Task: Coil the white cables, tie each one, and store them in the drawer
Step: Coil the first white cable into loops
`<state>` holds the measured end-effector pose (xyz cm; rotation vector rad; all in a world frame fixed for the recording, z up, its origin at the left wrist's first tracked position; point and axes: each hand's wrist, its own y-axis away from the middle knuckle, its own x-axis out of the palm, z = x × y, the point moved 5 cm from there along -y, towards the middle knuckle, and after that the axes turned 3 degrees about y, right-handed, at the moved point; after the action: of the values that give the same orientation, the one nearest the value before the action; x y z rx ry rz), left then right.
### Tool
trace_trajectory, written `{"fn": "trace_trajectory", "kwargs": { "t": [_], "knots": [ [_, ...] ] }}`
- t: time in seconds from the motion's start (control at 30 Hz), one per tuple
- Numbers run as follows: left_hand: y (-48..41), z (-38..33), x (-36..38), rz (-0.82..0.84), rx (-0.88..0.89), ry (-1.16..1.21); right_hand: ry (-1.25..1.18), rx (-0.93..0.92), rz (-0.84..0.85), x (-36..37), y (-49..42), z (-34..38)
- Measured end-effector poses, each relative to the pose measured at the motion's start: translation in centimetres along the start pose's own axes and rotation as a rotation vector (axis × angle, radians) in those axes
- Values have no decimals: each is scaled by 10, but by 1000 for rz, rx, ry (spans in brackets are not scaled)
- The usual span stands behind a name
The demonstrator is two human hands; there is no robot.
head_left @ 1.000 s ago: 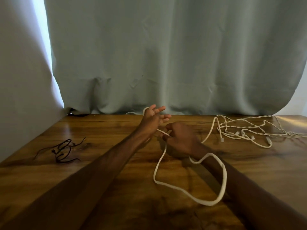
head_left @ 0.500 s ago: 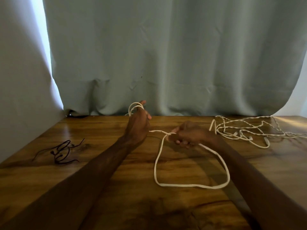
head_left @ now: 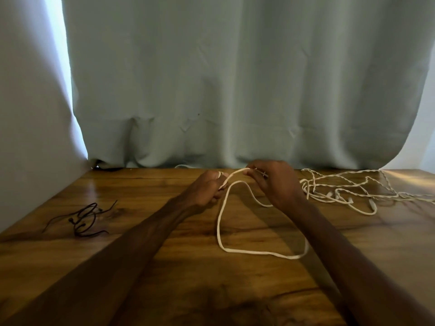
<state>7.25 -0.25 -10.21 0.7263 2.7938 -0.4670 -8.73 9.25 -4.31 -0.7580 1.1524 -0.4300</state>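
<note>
Both hands have drawn closer together since half a second ago; the right hand has lifted toward the far edge of the table, the left hand has dropped from its raised pose into a fist, and the loop lying on the wood has narrowed a little. Now the left hand grips the white cable with its fingers curled round it, a short bit of cable showing at the top of the fist; the right hand pinches the same cable between thumb and fingertips, just beside the left hand, so that a short strand runs between them, slanting up to the right. Below that strand a second pass of the cable arches up and comes down under the right hand; from the left fist the cable drops to the table, runs along the wood toward the right and rises behind the right forearm, making one big slack loop between the two arms. Something small glints at the right hand's fingers; I cannot tell what it is.

To the right, near the far edge, lies a tangle of white cables, partly twisted, apart from the left hand and just beside the right wrist; whether it joins the held cable I cannot tell. On the left of the table lies a black cord, loosely bunched, well apart from both hands. Behind the table hangs a pale curtain; a wall stands at the left.
</note>
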Motion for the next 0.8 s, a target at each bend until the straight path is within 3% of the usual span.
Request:
{"fn": "trace_trajectory", "kwargs": {
  "t": [0.13,0.3,0.57,0.7,0.8],
  "knots": [
    [4,-9,20,260,-287,395,4,-14,-39,-5,0,0],
    [7,-24,38,469,-260,536,-3,14,1,-7,2,-7],
    [11,-36,35,400,-156,803,35,50,228,35,8,-3],
    [6,-46,24,397,-110,1166,227,-22,387,52,19,11],
    [1,-43,10,324,-102,1311,224,-70,437,58,20,21]
  ]
}}
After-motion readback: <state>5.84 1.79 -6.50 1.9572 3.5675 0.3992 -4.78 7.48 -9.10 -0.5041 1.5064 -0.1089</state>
